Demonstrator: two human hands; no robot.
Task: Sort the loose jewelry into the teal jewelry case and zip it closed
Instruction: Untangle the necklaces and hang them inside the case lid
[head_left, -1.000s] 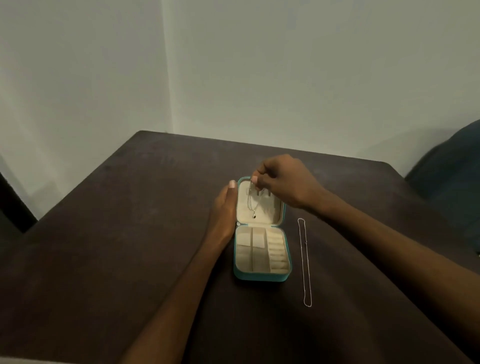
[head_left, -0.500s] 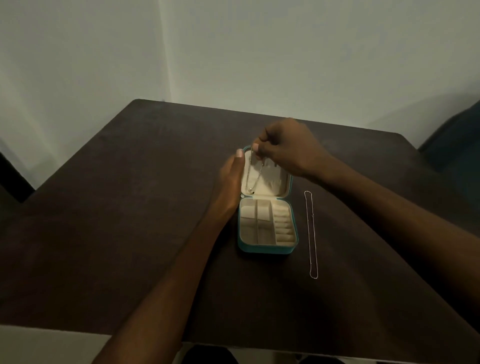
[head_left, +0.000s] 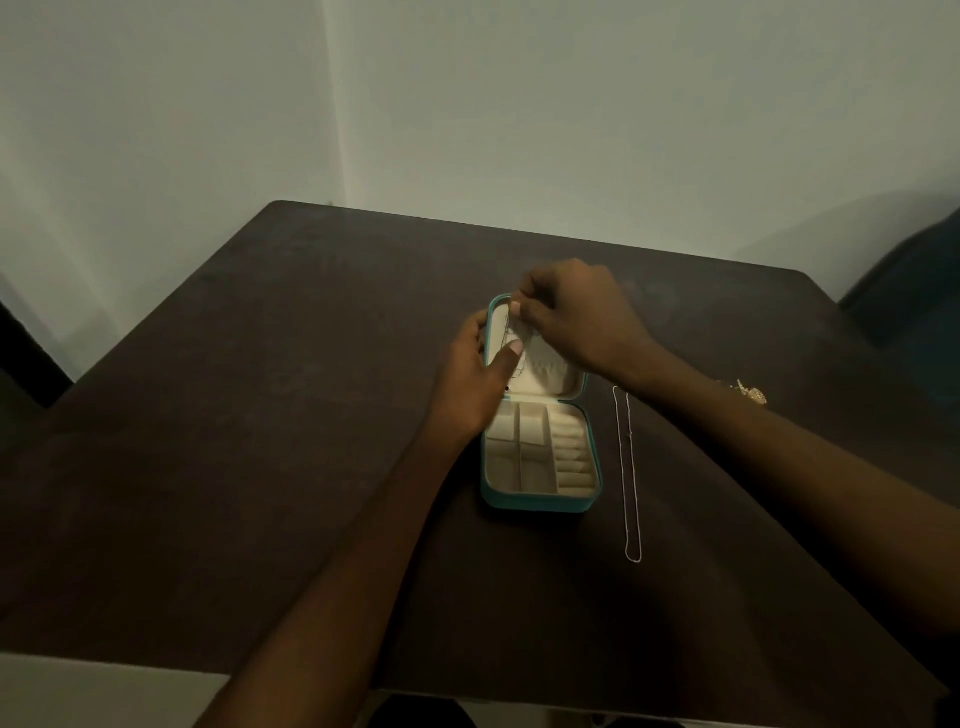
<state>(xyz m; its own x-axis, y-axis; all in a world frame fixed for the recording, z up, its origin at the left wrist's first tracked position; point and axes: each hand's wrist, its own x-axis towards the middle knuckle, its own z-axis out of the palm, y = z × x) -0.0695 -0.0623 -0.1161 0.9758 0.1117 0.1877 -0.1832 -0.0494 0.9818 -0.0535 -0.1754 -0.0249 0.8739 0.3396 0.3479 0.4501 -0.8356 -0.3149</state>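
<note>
Head view: open teal zip-around jewelry case (head_left: 540, 501) on dark desk (head_left: 260, 415); right hand (head_left: 574, 317) pinches thin pendant necklace (head_left: 511, 345) at its lid, left hand (head_left: 480, 374) steadying; silver chain (head_left: 627, 467) beside case remains unsorted, compartments empty, zipping pending.

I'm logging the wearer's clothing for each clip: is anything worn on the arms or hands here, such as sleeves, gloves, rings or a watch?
Nothing worn shows. Both forearms are bare right down to the frame edge, with no sleeve or cuff in view. The left hand and right hand are bare, without gloves, and I see no watch, bracelet or ring, though the light is dim. The fingernails look short and unpainted.
</note>
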